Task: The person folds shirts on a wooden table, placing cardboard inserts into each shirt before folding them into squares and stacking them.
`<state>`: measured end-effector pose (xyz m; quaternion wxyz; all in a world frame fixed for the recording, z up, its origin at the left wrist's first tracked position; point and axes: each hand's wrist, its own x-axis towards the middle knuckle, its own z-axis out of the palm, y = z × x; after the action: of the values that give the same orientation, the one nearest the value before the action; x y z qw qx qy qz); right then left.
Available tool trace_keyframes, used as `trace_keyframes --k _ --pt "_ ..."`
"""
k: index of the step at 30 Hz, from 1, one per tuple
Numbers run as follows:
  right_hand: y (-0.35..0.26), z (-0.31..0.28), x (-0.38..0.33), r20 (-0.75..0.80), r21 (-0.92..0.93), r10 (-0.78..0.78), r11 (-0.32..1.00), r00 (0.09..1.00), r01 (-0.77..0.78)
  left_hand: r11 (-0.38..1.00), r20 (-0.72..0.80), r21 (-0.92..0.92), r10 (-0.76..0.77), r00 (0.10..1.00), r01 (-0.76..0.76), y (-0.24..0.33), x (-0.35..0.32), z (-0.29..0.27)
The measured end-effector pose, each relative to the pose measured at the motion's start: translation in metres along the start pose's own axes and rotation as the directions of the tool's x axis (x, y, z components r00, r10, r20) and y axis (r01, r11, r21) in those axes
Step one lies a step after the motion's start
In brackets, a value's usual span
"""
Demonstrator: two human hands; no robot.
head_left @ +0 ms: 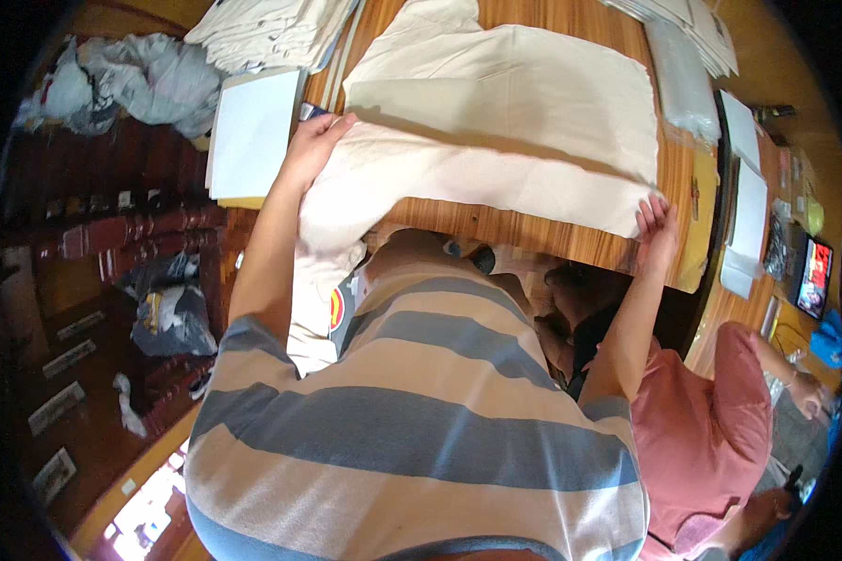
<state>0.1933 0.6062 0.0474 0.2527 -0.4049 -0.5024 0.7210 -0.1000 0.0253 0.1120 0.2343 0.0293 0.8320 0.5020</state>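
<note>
- The bench is wooden, with brown striped grain running across its top.
- A cream cloth lies spread over its middle, one end trailing past the front edge at the left.
- A stack of folded cream fabric sits at the far left.
- Nearer on that side is a flat white sheet.
- Along the right lie a clear plastic bundle and, nearer, a yellow board.

Grey plastic bags lie left, a lit screen far right.
</note>
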Motion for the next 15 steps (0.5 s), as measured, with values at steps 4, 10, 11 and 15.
trace_keyframes --k 4,10,11,15 --pt "-0.01 0.055 -0.022 -0.036 -0.232 -0.056 0.972 0.998 0.046 0.613 0.124 0.751 0.234 0.964 -0.245 0.038 0.036 0.03" --pt "0.032 0.234 -0.102 0.514 -0.629 -0.31 0.498 0.8 0.597 0.504 0.298 0.576 0.604 0.739 -0.644 0.04 0.078 0.134" --pt "0.047 0.255 -0.095 0.688 -0.484 -0.379 0.396 0.619 0.78 0.457 0.325 0.541 0.661 0.676 -0.706 0.036 0.09 0.153" --pt "0.088 0.303 -0.068 0.828 -0.502 -0.236 0.092 0.508 0.86 0.468 0.326 0.436 0.714 0.62 -0.769 0.016 0.105 0.18"
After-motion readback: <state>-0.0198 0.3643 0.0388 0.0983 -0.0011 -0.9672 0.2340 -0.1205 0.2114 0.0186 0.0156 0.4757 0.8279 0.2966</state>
